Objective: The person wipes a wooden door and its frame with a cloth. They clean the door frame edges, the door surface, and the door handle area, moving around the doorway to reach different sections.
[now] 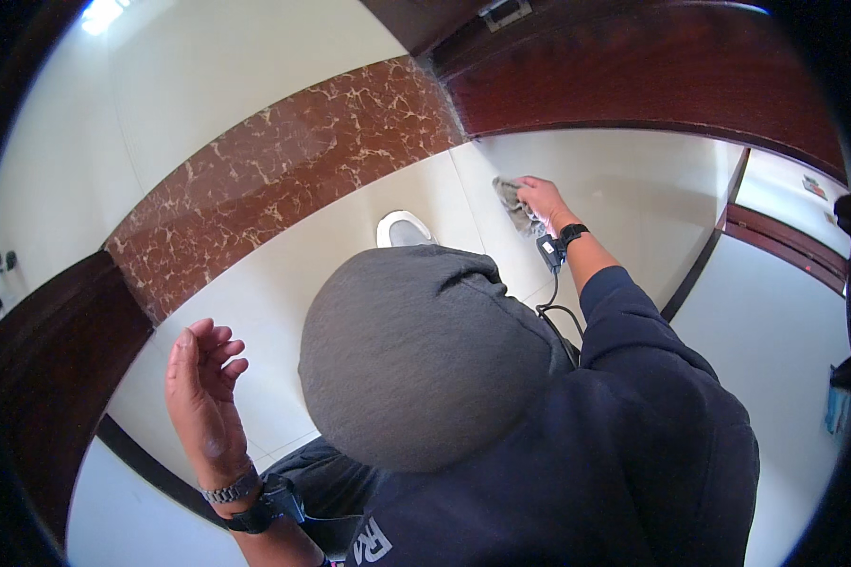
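Observation:
My right hand (541,200) is closed on a crumpled grey-brown cloth (516,205), held low over the pale floor tiles near the base of a dark red wooden door or panel. Whether the cloth touches the floor I cannot tell. My left hand (209,390) is raised at the left with its fingers loosely curled and apart, holding nothing. A metal-band watch and a black strap with a small device sit on the left wrist; another strapped device with a cable is at the right wrist. My bent knee in grey trousers (425,354) fills the middle.
A brown marbled threshold strip (291,170) crosses the floor between dark wooden frames. A white-edged shoe tip (404,229) shows beyond my knee. The dark red wooden panel (638,78) stands at the upper right. A cable (557,308) hangs beside my right forearm.

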Demonstrator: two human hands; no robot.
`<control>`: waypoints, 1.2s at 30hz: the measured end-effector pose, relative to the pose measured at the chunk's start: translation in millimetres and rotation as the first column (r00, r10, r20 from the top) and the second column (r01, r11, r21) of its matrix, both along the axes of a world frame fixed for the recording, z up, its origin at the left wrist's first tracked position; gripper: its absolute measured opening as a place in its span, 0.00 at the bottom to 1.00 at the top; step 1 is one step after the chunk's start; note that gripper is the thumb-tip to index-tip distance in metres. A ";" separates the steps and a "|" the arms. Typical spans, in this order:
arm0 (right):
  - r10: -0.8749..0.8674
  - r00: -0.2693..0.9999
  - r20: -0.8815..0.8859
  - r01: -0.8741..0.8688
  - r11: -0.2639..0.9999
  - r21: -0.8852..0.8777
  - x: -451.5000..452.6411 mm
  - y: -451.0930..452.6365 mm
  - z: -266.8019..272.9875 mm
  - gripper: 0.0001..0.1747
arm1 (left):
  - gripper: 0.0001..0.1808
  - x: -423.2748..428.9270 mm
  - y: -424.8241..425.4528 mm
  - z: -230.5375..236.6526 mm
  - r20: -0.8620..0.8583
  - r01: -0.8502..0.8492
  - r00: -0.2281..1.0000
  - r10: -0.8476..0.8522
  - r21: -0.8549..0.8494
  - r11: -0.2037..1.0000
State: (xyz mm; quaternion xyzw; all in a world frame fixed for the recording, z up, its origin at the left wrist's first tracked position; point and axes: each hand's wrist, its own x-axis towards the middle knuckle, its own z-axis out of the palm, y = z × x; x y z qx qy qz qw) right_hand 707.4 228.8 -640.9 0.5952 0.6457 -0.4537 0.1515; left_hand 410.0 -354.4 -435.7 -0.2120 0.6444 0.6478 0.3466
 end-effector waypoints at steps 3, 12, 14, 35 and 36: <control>0.292 0.948 0.130 -0.268 0.948 -0.173 20.2 1.3 -0.6 0.26 | 0.25 -1.4 1.7 -2.1 0.010 0.013 1.000 -0.013 0.020 1.000; 0.271 0.943 -0.195 -0.212 0.938 0.274 -29.7 -6.7 -24.7 0.25 | 0.25 -1.2 3.5 -4.8 0.003 0.030 1.000 -0.030 0.007 1.000; 0.230 0.934 -0.274 -0.144 0.943 0.300 -43.9 0.5 -17.5 0.27 | 0.25 -0.7 2.3 -4.7 0.002 0.029 1.000 -0.029 0.006 1.000; 0.590 0.708 0.389 -0.627 0.778 -0.040 62.4 -7.5 0.8 0.25 | 0.27 -3.0 4.1 -10.3 0.021 0.044 0.999 -0.044 -0.030 0.999; 0.425 0.885 0.190 -0.442 0.896 0.054 50.3 -3.2 0.3 0.26 | 0.27 -3.3 4.4 -10.6 0.021 0.045 0.999 -0.045 -0.020 0.999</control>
